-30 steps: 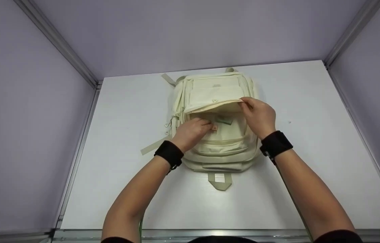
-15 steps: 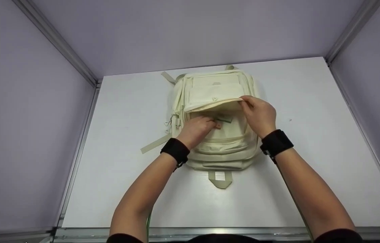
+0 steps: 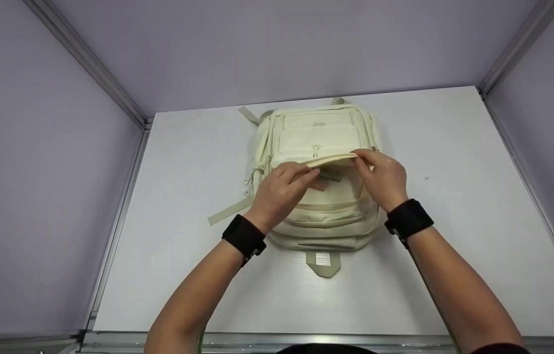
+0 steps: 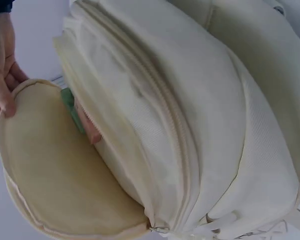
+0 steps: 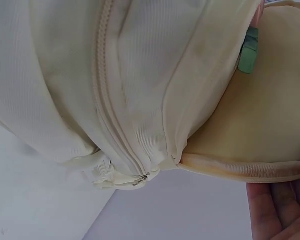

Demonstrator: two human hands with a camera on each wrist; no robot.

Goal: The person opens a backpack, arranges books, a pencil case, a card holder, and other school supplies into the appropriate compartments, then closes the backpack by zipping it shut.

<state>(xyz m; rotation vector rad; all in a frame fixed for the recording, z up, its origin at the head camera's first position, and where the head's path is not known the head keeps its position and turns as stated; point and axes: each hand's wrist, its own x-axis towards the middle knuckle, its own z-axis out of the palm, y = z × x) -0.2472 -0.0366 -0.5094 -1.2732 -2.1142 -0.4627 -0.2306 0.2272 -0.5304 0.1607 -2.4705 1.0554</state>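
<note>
A cream backpack (image 3: 326, 231) lies on the white table, its front pocket flap (image 4: 55, 165) unzipped and folded up. My right hand (image 3: 385, 179) pinches the flap's edge at the right; in the right wrist view its fingers (image 5: 269, 205) lie against that edge. My left hand (image 3: 281, 191) is at the flap's left part, holding nothing that shows, thumb and fingers slightly bent. Inside the pocket sit a small orange-pink piece (image 4: 90, 125) and a green piece (image 5: 248, 52), both partly hidden by the pocket wall.
A strap (image 3: 230, 211) trails out at the bag's left, and a webbing loop (image 3: 323, 268) extends toward the front. The table (image 3: 178, 172) is bounded by grey-purple panels (image 3: 306, 49) and a metal rail (image 3: 237, 339) at the near edge.
My left hand has let go of the orange-pink piece in the pocket and moved back to the flap's edge. My right hand has lowered the flap a little.
</note>
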